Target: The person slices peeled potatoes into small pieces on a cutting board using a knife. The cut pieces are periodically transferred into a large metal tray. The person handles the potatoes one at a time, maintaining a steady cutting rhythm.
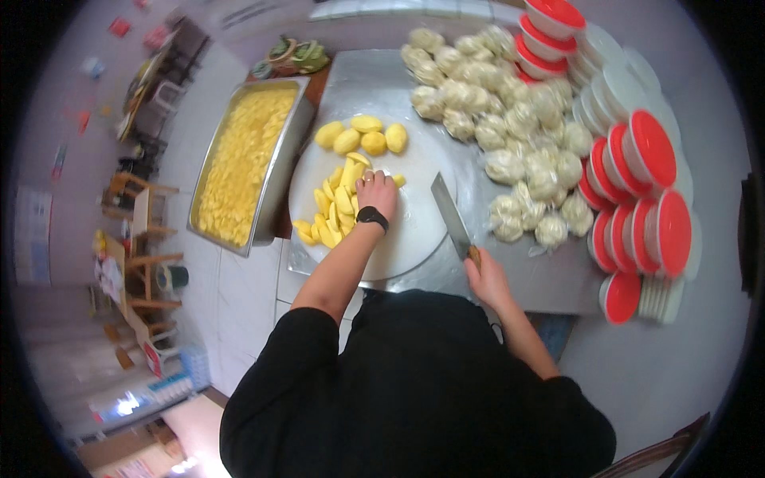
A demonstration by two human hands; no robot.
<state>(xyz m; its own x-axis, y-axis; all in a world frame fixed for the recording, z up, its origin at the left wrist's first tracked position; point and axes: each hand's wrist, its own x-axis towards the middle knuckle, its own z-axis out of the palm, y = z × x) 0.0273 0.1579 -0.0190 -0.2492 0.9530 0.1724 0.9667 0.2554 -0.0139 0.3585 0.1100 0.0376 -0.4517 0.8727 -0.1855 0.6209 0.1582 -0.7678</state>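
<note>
My left hand [376, 194], with a black watch on the wrist, rests palm down on the round white cutting board [412, 239]. Its fingertips touch cut yellow wedges [343, 200] that look like peeled potato, heaped mostly to its left; what lies under the palm is hidden. My right hand [491, 279] grips the wooden handle of a cleaver [451, 215], whose broad blade points away from me over the board's right edge. Beyond the wedges, several whole peeled potatoes [346, 141] sit together on the far part of the board.
A deep steel pan [280, 161] full of small yellow pieces stands left of the board. On the metal-topped table [364, 77], several plastic-wrapped pale bundles [505, 167] cover the right side. Stacked tubs with red lids [648, 146] line the right edge. Potted plants [311, 57] stand at the back.
</note>
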